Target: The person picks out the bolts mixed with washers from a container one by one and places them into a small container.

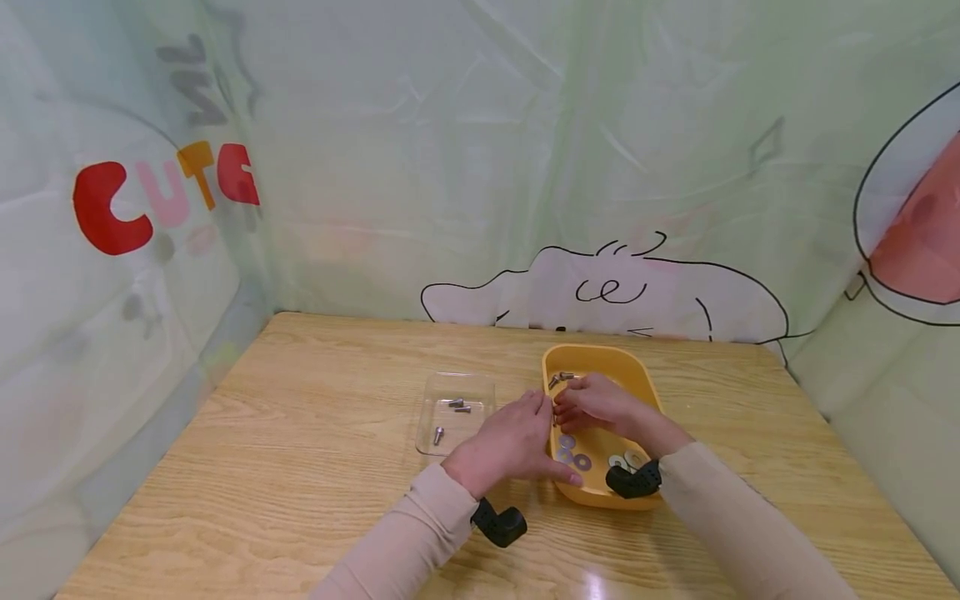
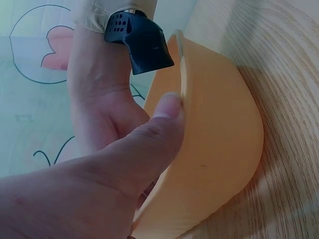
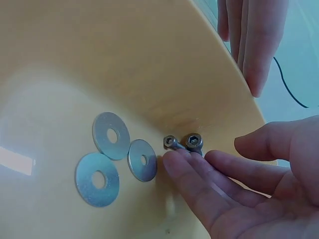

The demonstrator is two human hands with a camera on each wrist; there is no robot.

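Note:
My right hand [image 1: 596,406] reaches down into a yellow plastic bin [image 1: 641,379]. Its fingertips touch two socket-head screws [image 3: 194,142] lying against the bin's side wall, while the thumb stands apart from the fingers. Three flat metal washers [image 3: 142,159] lie on the bin floor beside those screws. Along the bin's left rim rests my left hand [image 1: 513,437], fingers straight over the edge and thumb [image 2: 167,112] spread along the rim. More screws [image 1: 561,379] sit at the far left corner of the bin, and further washers [image 1: 617,461] near the right wrist.
A shallow clear tray [image 1: 426,421] stands left of the bin and holds three screws [image 1: 438,435]. Both stand on a wood-grain table [image 1: 300,467]. Printed cloth [image 1: 420,167] hangs behind the table and at its sides. Each wrist wears a black camera mount [image 1: 498,525].

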